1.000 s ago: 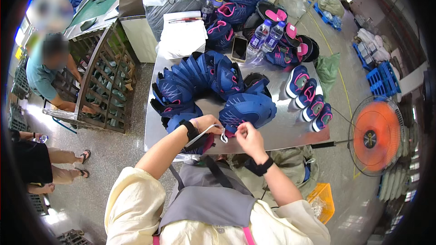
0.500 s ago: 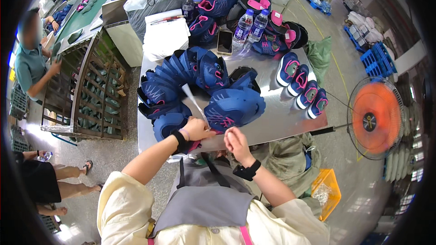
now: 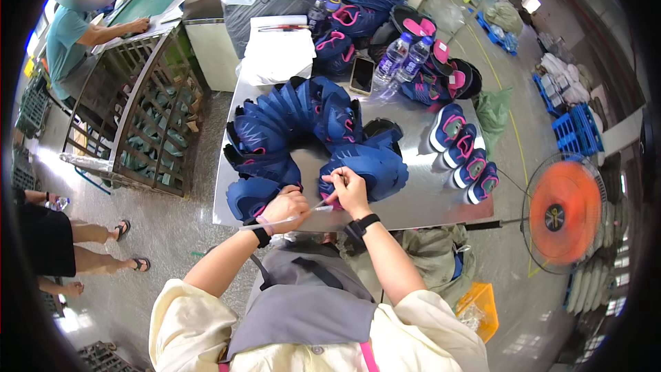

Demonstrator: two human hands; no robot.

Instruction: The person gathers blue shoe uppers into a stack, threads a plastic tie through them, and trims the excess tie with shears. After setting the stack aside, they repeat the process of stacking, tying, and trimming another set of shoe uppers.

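My left hand [image 3: 288, 207] is closed at the table's near edge, around a thin whitish strip [image 3: 270, 223] that lies across its wrist side. To its right, my right hand [image 3: 350, 191] is closed in a pinch on something slender pointing toward the left hand; its kind is unclear. A blue shoe upper [image 3: 368, 173] with pink trim sits right behind the right hand. Beside the left hand is another blue upper [image 3: 249, 197]. More blue uppers [image 3: 272, 111] stand overlapping in an arc behind both hands, on the metal table [image 3: 427, 207].
Several finished shoes [image 3: 475, 169] line the table's right side. Farther back are bottles [image 3: 396, 62], a phone [image 3: 361, 75], white paper [image 3: 275, 55] and piled shoes. An orange fan [image 3: 561, 213] stands right. A person [image 3: 72, 48] works beyond a slatted rack [image 3: 148, 120]; another person stands left.
The whitish strip has swung from pointing away over the uppers to lying across my left wrist. My right hand has moved away from me, up to the near blue upper. The view has shifted.
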